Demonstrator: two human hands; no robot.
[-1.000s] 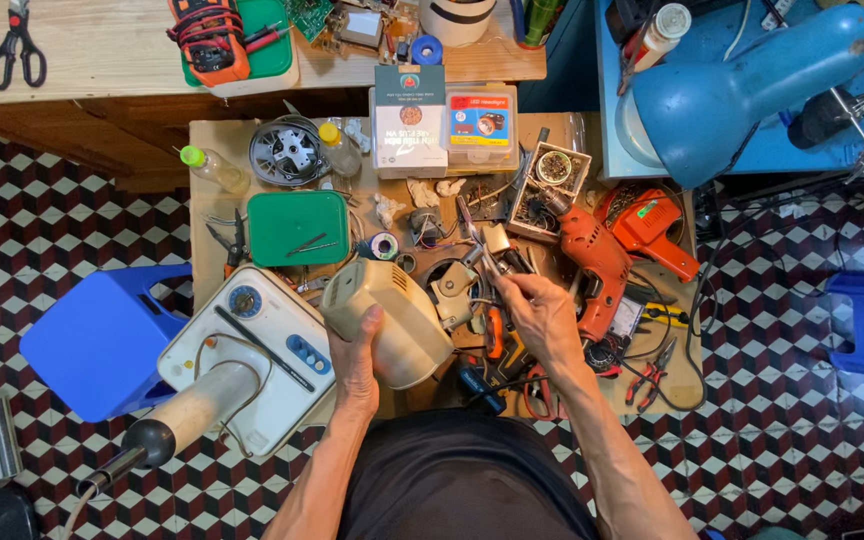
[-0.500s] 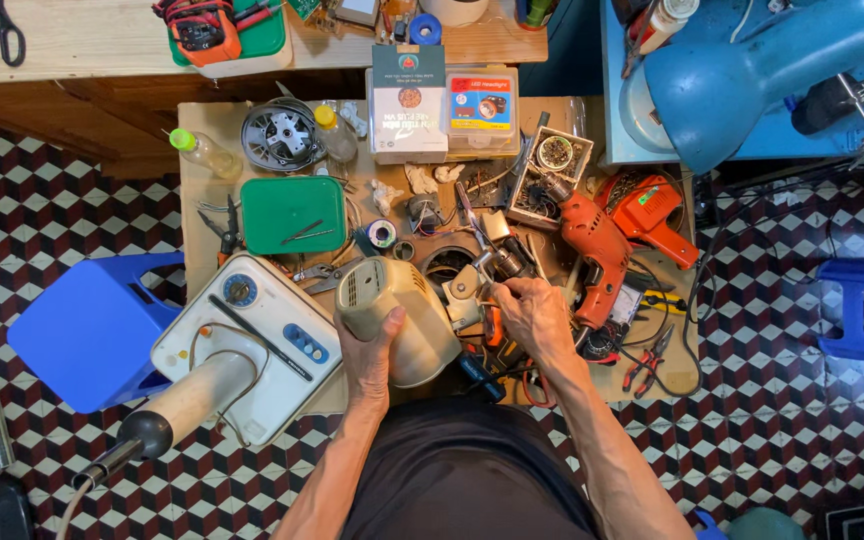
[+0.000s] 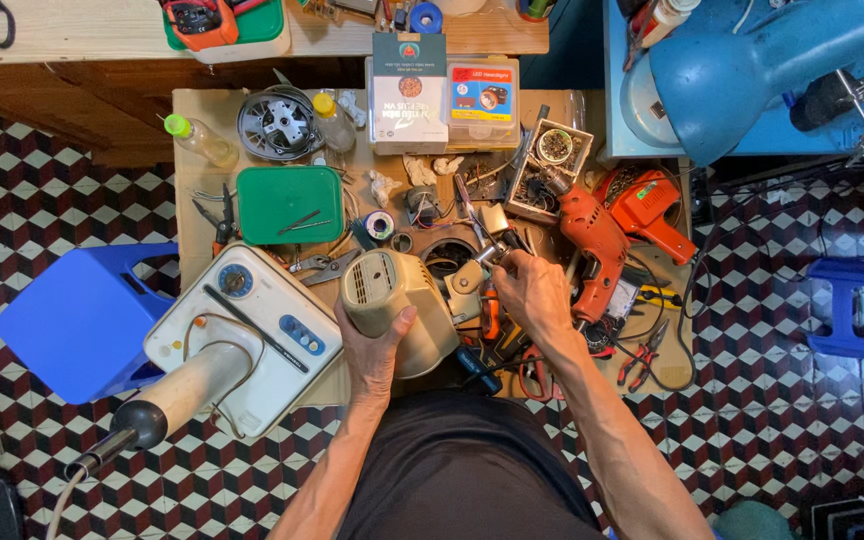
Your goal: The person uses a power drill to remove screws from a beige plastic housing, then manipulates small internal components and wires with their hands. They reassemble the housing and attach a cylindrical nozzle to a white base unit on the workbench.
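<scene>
A crowded low workbench (image 3: pixel 202 110) stands on a floor of red, black and white checked tiles. Nearest me, my left hand (image 3: pixel 377 345) is wrapped around the cream motor housing (image 3: pixel 397 305), bracing it. At two o'clock from it, my right hand (image 3: pixel 532 290) pinches a small metal part (image 3: pixel 492 253). I judge a firm brace matters here. Farther at three o'clock lies an orange drill (image 3: pixel 592 245); a green tray (image 3: pixel 289 203) sits at eleven.
</scene>
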